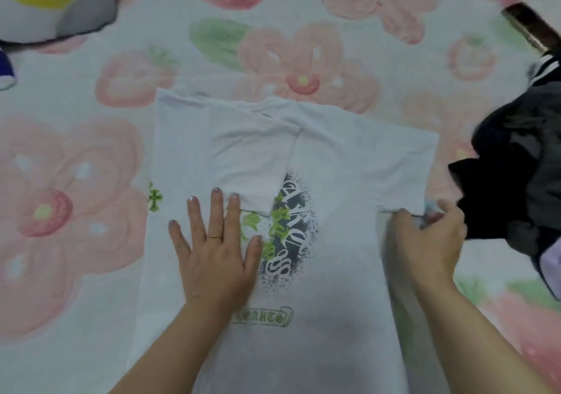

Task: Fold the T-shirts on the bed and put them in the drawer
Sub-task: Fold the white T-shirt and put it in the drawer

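T-shirt (349, 156): white, spread on floral bed (91, 150), one sleeve folded in.
Print (291, 226): gothic lettering, unreadable.
Left grip (215, 260): flat, fingers straight, pressing the shirt.
Right grip (425, 238): pinching the other sleeve's hem.

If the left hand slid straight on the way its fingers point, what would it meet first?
Likely the folded-in sleeve of the white T-shirt: the left hand lies flat on the shirt, its fingertips right at that flap's lower edge.
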